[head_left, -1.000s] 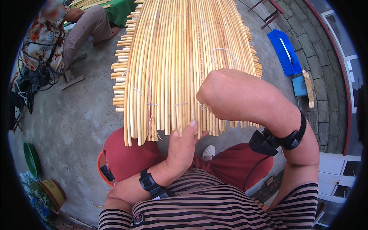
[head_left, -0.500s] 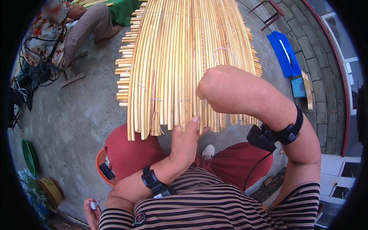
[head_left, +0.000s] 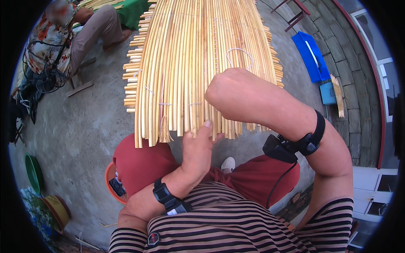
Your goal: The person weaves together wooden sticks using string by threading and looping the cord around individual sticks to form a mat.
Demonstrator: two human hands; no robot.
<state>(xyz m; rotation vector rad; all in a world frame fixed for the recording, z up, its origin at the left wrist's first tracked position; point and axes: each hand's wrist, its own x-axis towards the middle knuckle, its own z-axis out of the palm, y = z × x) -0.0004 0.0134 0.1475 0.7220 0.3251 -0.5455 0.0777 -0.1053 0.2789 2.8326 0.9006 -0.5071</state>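
A mat of pale reed stalks (head_left: 181, 71) stretches away from me, its cut ends toward my body. Rows of white thread stitches (head_left: 216, 46) cross the stalks. My left hand (head_left: 197, 149) grips the near edge, thumb on top and fingers mostly hidden underneath. Over the near part of the mat my right hand (head_left: 225, 90) is closed, knuckles up. Its fingertips and whatever they hold are out of sight below it. A loop of white string (head_left: 241, 50) lies on the reeds just beyond that hand.
At the upper left sits another person (head_left: 50, 55) near a green cloth (head_left: 133, 14). To the right are a blue tray (head_left: 311, 57), a small light-blue box (head_left: 328, 93) and a dark red stool frame (head_left: 297, 17). An orange basin (head_left: 110, 173) stands by my left knee.
The mat and both my hands appear slightly farther left and up. Another person's hand with a small white thing, earlier at the lower left, has left the view.
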